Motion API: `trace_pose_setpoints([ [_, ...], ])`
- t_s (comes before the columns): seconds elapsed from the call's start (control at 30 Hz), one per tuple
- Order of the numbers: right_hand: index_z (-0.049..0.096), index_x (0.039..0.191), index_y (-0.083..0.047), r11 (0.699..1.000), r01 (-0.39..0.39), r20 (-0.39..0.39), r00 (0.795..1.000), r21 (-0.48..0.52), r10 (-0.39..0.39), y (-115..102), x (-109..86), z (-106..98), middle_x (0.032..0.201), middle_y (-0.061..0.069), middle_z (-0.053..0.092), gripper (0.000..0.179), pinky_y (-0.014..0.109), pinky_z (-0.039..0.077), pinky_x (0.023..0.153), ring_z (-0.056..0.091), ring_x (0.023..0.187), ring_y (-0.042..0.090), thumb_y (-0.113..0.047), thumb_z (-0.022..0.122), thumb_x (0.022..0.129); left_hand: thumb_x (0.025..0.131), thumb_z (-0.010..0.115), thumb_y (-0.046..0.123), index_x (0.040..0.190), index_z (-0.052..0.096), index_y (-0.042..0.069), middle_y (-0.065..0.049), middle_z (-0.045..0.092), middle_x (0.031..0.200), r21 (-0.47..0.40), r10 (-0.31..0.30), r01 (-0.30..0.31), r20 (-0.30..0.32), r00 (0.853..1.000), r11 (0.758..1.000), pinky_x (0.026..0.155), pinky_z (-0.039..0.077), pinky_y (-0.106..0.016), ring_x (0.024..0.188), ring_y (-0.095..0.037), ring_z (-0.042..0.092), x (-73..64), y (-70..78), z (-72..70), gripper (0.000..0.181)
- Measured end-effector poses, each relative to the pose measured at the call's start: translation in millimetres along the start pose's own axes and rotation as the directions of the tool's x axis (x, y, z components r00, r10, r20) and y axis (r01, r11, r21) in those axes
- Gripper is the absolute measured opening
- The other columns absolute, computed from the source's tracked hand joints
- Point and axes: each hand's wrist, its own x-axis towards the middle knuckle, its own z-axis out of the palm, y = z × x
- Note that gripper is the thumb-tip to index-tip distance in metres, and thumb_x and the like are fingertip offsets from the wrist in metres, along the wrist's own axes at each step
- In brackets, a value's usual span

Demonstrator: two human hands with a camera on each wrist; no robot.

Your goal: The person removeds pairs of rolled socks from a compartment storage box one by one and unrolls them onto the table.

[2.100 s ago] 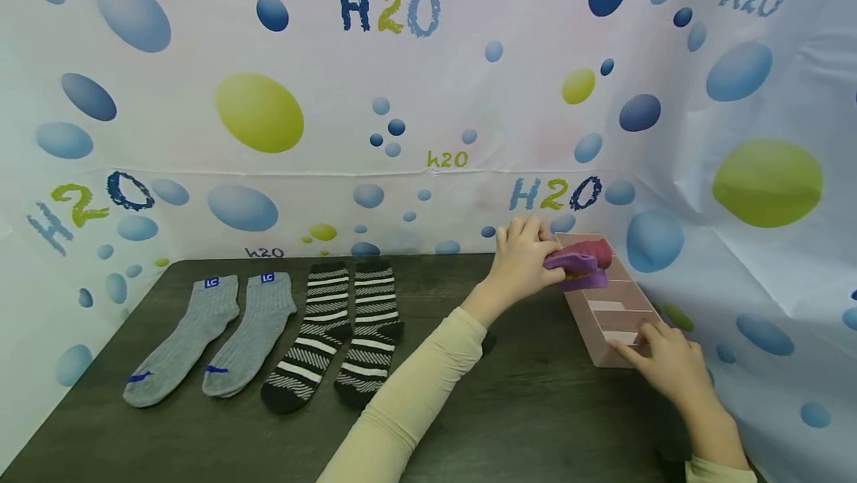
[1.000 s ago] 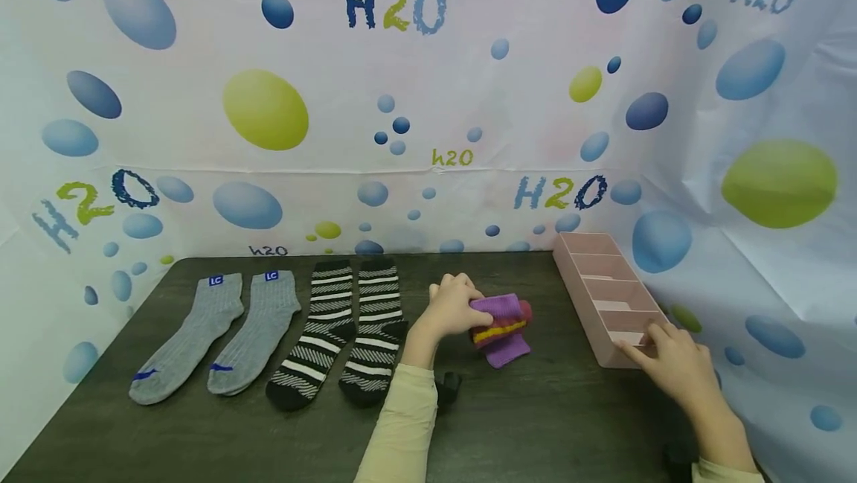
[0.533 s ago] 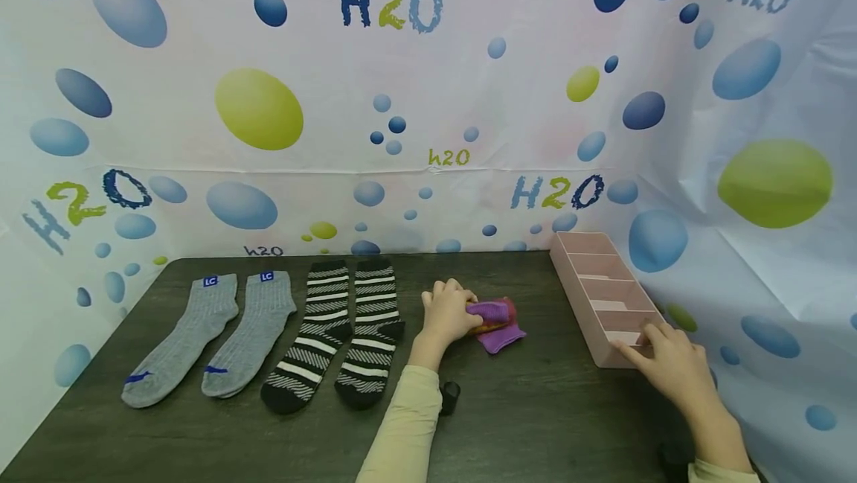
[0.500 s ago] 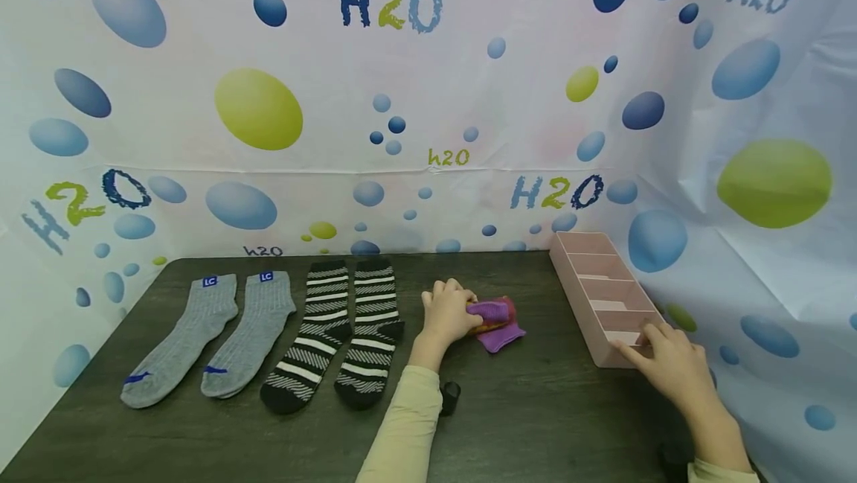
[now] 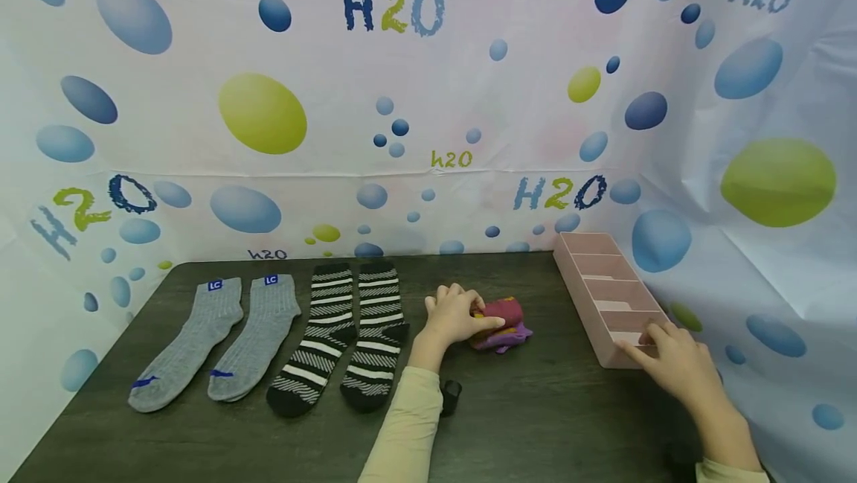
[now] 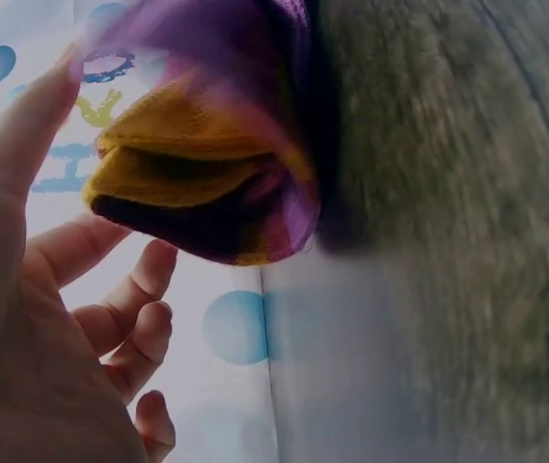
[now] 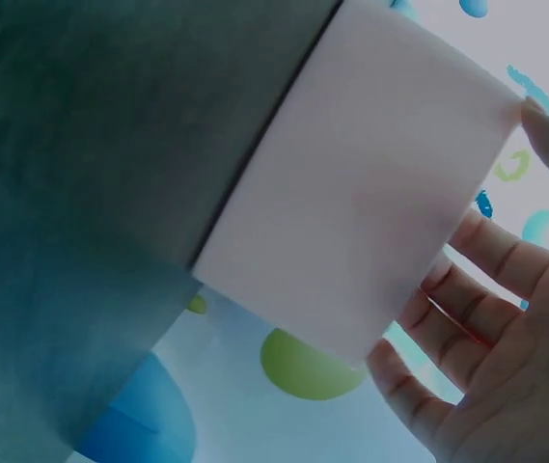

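Note:
My left hand (image 5: 451,317) holds a folded bundle of purple, maroon and yellow socks (image 5: 505,313) on the dark table, with the thumb across its near side. In the left wrist view, the socks (image 6: 192,174) show yellow folded edges; the thumb and index finger are at the bundle, while the other fingers lie loosely bent away from it. My right hand (image 5: 679,364) rests on the near end of a pink divided box (image 5: 589,319). From the right wrist, the box's near wall (image 7: 361,183) shows, with my thumb at one upper corner and the spread fingers along its top edge.
Two grey socks (image 5: 257,341) lie flat side by side at the left. Two black-and-white striped socks (image 5: 371,341) lie between them and my left hand. A small black object (image 5: 451,397) is by my left wrist. A patterned curtain (image 5: 402,96) stands behind the table.
My left hand has brought the sock bundle from over the box leftward onto the table. The bundle has since turned, showing more maroon and less purple. My right hand has stayed at the box.

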Motion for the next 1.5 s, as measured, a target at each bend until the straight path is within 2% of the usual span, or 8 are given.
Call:
trace_pose_setpoints([
  [0.2,0.067,0.101,-0.003,0.995,0.102,-0.061,0.993,0.002,-0.102,-17.0,3.1,-5.2,0.101,0.019,0.064,0.044,0.057,0.047,0.068,0.060,0.088,0.037,-0.045,0.067,0.088,0.080,0.072,0.056,0.095,0.064,0.026,0.000,0.055,0.107,0.000,0.015,-0.015,0.009,1.000,1.000,0.082,0.026,-0.043,0.102,-0.022,0.040,1.5,0.1,2.6,0.035],
  [0.43,0.069,0.099,-0.006,0.959,0.279,-0.182,0.946,0.043,-0.267,-57.9,11.8,-2.2,0.102,0.015,0.066,0.032,0.055,0.049,0.077,0.061,0.093,0.036,-0.032,0.076,0.083,0.080,0.075,0.049,0.102,0.064,0.027,0.001,0.053,0.108,0.045,0.017,-0.017,0.015,1.000,0.999,0.081,0.025,-0.040,0.106,-0.023,0.040,3.5,1.6,1.3,0.033],
  [0.63,0.067,0.103,-0.008,0.934,0.351,-0.123,0.932,0.061,-0.342,-83.9,17.2,9.2,0.103,0.009,0.066,0.034,0.053,0.050,0.081,0.063,0.097,0.031,-0.034,0.074,0.084,0.082,0.075,0.045,0.108,0.063,0.026,0.000,0.053,0.112,0.050,0.015,-0.015,0.010,1.000,0.999,0.083,0.025,-0.041,0.111,-0.025,0.040,5.8,1.6,1.9,0.034],
  [0.83,0.068,0.111,-0.007,0.899,0.434,-0.055,0.900,0.054,-0.432,-102.4,22.4,29.7,0.112,0.011,0.065,0.040,0.052,0.051,0.083,0.064,0.103,0.031,-0.036,0.073,0.085,0.083,0.075,0.043,0.111,0.063,0.026,-0.001,0.054,0.113,0.070,0.017,-0.017,-0.006,1.000,0.997,0.085,0.027,-0.042,0.113,-0.025,0.041,5.1,0.3,2.4,0.034],
  [1.1,0.062,0.132,-0.009,0.878,0.446,0.212,0.854,0.176,-0.476,-122.5,30.7,49.0,0.136,0.021,0.057,0.057,0.059,0.047,0.094,0.056,0.123,0.041,-0.046,0.067,0.088,0.086,0.073,0.039,0.116,0.062,0.027,0.001,0.058,0.120,0.171,0.061,-0.058,-0.013,0.998,0.984,0.087,0.030,-0.043,0.117,-0.025,0.045,5.1,7.0,2.3,0.034],
  [1.3,0.056,0.138,-0.010,0.884,0.409,0.345,0.815,0.226,-0.465,-127.9,34.2,53.6,0.147,0.022,0.046,0.064,0.059,0.042,0.101,0.049,0.131,0.044,-0.049,0.065,0.088,0.089,0.071,0.038,0.119,0.063,0.029,0.002,0.060,0.122,0.300,0.144,-0.140,0.010,0.990,0.944,0.090,0.035,-0.044,0.114,-0.022,0.051,9.3,14.4,3.6,0.033],
  [1.4,0.054,0.139,-0.009,0.893,0.370,0.402,0.800,0.254,-0.446,-130.3,33.4,53.2,0.150,0.022,0.042,0.066,0.061,0.040,0.102,0.047,0.131,0.046,-0.049,0.066,0.088,0.089,0.070,0.040,0.120,0.062,0.030,0.002,0.060,0.121,0.388,0.187,-0.182,0.026,0.982,0.903,0.089,0.035,-0.043,0.111,-0.021,0.052,12.3,16.2,6.2,0.034],
  [1.5,0.054,0.139,-0.007,0.895,0.353,0.416,0.796,0.272,-0.440,-133.5,31.2,51.8,0.150,0.025,0.041,0.066,0.062,0.040,0.102,0.048,0.129,0.049,-0.047,0.067,0.088,0.088,0.069,0.045,0.124,0.060,0.029,0.002,0.061,0.122,0.494,0.230,-0.222,0.045,0.972,0.841,0.090,0.037,-0.043,0.111,-0.021,0.053,15.4,17.3,8.1,0.041],
])
